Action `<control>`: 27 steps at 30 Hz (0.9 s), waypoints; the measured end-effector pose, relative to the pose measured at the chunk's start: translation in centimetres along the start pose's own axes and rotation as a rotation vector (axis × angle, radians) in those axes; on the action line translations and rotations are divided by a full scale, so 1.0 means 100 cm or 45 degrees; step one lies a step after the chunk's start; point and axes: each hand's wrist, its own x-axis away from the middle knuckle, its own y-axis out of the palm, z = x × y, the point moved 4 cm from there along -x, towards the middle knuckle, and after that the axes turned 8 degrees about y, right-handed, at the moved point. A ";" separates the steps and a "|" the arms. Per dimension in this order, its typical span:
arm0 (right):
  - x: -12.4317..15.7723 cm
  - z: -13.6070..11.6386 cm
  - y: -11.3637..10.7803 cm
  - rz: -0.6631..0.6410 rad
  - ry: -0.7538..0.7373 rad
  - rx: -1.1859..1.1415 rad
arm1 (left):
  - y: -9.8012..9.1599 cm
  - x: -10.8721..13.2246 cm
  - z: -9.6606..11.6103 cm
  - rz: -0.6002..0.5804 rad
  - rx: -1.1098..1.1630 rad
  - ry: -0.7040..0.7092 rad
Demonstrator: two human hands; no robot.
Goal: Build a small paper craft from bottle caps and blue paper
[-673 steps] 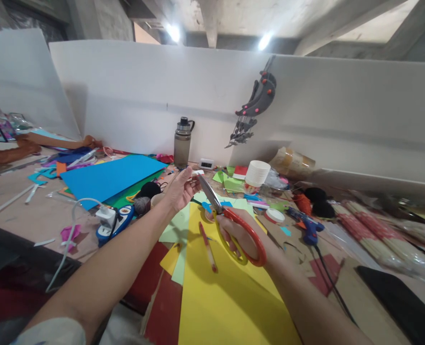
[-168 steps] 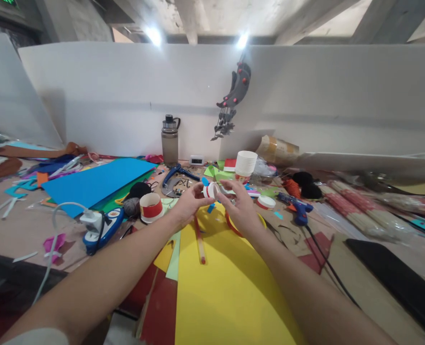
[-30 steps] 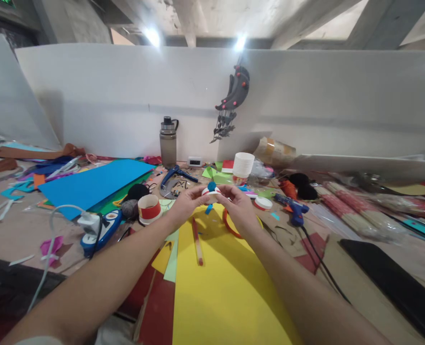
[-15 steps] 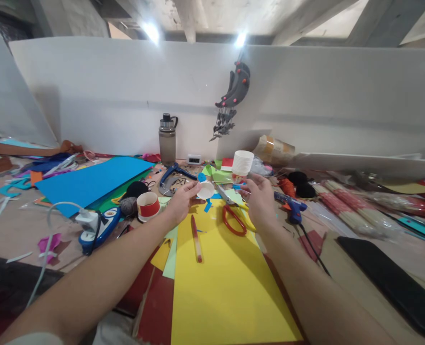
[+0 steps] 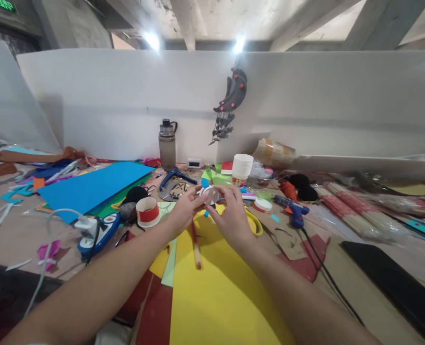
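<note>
From my remote feed I see both of the person's bare hands meeting above the far part of a yellow paper sheet [image 5: 227, 297]. Between them, raised off the sheet, is a small white paper disc [image 5: 212, 195] with its round face tilted toward me. A blue paper piece [image 5: 205, 183] shows just above it and a blue paper strip [image 5: 206, 213] just below.

The left hand [image 5: 185, 208] has thumb and fingers closed in a pinch on the disc's left side. The right hand [image 5: 232, 213] curves in from the other side, its fingertips at the disc's right edge and its thumb spread lower down, leaving a gap; I cannot tell whether those fingers grip the disc or only touch it.

On the yellow sheet, near the left wrist, I make out a red pen [image 5: 197, 249]. A yellow loop handle [image 5: 257, 223] pokes out beside the right wrist, the rest hidden from me. Left of the left hand stands a red-and-white paper cup [image 5: 148, 213]; beyond the right hand rises a stack of white paper cups [image 5: 242, 166]. Farther right I have a blue glue gun [image 5: 297, 213] lying on the table, its black cord [image 5: 331, 273] trailing toward the near edge.
</note>
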 end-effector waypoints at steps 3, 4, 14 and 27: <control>-0.002 0.003 -0.002 0.009 0.026 -0.010 | 0.005 0.001 0.001 -0.123 0.021 0.015; -0.003 0.004 -0.002 0.004 0.038 -0.021 | 0.005 0.001 0.001 -0.146 0.025 0.012; -0.004 0.012 -0.001 -0.087 0.155 -0.081 | -0.005 -0.003 -0.007 -0.080 0.012 -0.025; -0.036 0.045 -0.045 0.159 0.481 -0.164 | -0.031 -0.017 0.000 0.338 -0.025 -0.210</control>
